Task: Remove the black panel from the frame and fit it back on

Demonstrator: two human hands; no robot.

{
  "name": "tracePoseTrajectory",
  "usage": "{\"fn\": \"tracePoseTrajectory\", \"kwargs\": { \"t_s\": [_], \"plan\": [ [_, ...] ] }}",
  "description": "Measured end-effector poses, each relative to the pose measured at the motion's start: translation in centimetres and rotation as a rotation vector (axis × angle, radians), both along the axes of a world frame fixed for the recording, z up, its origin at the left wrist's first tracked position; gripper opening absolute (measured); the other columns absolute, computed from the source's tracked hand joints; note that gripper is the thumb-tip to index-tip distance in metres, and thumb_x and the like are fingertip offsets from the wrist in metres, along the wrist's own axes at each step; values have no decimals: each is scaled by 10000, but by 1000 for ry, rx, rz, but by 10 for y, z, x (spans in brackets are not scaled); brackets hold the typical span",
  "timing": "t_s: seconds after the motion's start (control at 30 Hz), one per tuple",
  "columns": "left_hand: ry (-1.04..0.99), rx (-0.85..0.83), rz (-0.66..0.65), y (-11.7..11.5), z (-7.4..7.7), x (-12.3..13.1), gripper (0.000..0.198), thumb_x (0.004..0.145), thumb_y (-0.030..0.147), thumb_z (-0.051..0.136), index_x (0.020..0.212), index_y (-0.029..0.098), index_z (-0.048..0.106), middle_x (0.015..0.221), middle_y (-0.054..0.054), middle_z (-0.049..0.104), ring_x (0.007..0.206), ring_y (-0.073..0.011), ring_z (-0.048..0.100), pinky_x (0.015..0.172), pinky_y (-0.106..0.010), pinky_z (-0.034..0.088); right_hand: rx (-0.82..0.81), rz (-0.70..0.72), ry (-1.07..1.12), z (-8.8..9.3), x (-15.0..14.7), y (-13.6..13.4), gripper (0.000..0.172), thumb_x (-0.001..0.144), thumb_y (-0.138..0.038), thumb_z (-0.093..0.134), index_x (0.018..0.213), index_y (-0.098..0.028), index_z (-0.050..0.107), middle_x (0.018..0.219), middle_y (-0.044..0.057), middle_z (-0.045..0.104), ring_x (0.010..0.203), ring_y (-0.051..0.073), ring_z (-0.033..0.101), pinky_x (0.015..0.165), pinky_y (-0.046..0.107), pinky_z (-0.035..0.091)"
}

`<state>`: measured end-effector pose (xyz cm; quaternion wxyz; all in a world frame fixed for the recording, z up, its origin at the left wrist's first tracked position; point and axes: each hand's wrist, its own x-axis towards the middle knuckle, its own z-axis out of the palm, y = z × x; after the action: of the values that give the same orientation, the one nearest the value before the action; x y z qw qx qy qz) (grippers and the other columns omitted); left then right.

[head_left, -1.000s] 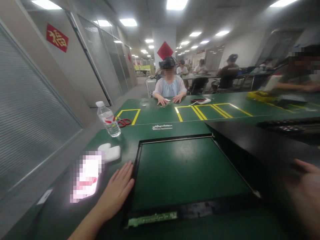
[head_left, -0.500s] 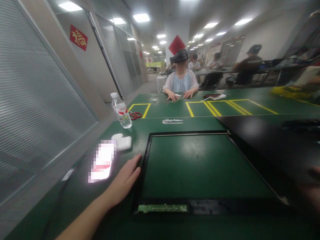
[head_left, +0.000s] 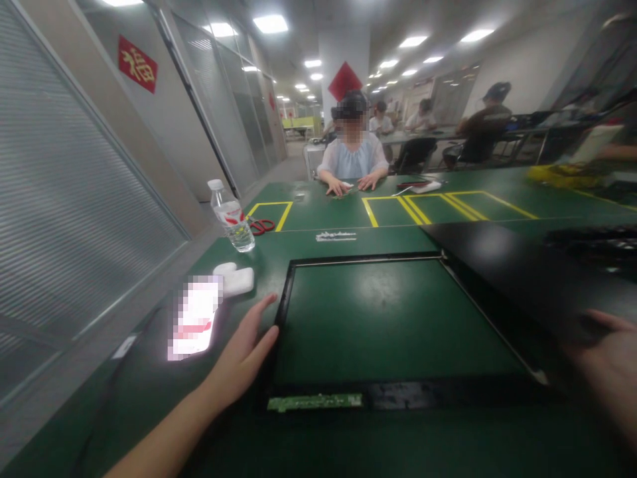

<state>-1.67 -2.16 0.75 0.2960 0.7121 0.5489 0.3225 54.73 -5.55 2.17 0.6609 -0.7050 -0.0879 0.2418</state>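
Note:
A thin black rectangular frame point(head_left: 408, 397) lies flat on the green table, with a green circuit strip point(head_left: 314, 402) along its near edge. My left hand point(head_left: 253, 345) rests at the frame's left side, fingers apart and nothing in them. At the far right, my right hand point(head_left: 610, 362) is blurred, its fingers around a small dark object point(head_left: 594, 326) that I cannot make out. Between the frame and that hand lies a large black panel point(head_left: 497, 272). It reaches under or behind the right hand, where the view is dark.
On the left are a lit phone point(head_left: 194, 322), white cases point(head_left: 236, 281), a water bottle point(head_left: 231, 219) and red-handled scissors point(head_left: 262, 227). White strips point(head_left: 336, 236) lie beyond the frame. A person point(head_left: 352, 156) sits opposite, hands on the table. Dark items point(head_left: 597, 242) lie at the right.
My right hand has come further into view from the right edge, with the dark object. My left hand's fingers have spread a little. The whole view has shifted slightly.

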Motion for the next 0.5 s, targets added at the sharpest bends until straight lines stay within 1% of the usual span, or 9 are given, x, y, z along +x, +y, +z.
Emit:
{"fn": "tracePoseTrajectory", "kwargs": {
  "t_s": [0.03,0.07,0.13,0.2,0.27,0.33,0.43,0.5],
  "plan": [
    [-27,-3,-3,-1,1,2,637,985,500,484,1554,230,387,1633,-122,397,1517,-311,321,1237,-546,225,3,-106,85,4,-4,2,543,639,-184,563,1175,-257,617,1397,176,583,1185,393,623,854,668,544],
    [-63,-12,-2,-1,3,3,628,980,500,494,1540,229,408,1625,-126,410,1512,-314,331,1237,-547,227,10,-185,123,9,-8,4,543,611,-152,561,1143,-244,620,1413,162,577,1205,377,614,870,645,548],
    [-165,-54,10,-1,7,6,610,961,503,529,1499,225,457,1601,-134,445,1497,-319,360,1233,-539,245,33,-215,136,19,-16,6,449,582,-112,565,1014,-225,615,1419,148,578,1225,363,601,881,607,557],
    [-305,-116,38,1,13,10,589,924,496,596,1442,226,515,1560,-139,498,1470,-326,408,1220,-515,289,32,-257,152,29,-24,4,328,561,-94,576,859,-232,578,1365,137,618,1208,346,610,871,563,567],
    [-470,-176,74,3,20,16,566,868,469,684,1370,230,572,1497,-143,567,1429,-340,464,1193,-495,350,28,-232,137,37,-31,0,253,566,-115,592,781,-244,559,1278,135,664,1161,352,629,827,559,574],
    [-610,-215,113,6,26,23,543,808,426,760,1293,227,620,1432,-143,621,1387,-352,511,1175,-486,376,-2,-171,72,43,-38,-4,230,572,-146,614,766,-254,557,1202,143,688,1104,375,645,774,589,575],
    [-758,-304,142,10,33,34,535,748,364,805,1233,200,648,1369,-149,659,1319,-356,571,1160,-485,387,-11,-100,10,51,-45,-5,236,632,-235,618,864,-275,606,1153,150,698,982,379,669,718,621,571],
    [-843,-378,132,11,35,40,540,755,354,784,1246,181,640,1363,-161,659,1297,-356,588,1158,-497,381,-42,-73,3,55,-48,-3,282,674,-288,628,956,-286,637,1051,141,716,861,350,677,693,601,570]
  ]
}}
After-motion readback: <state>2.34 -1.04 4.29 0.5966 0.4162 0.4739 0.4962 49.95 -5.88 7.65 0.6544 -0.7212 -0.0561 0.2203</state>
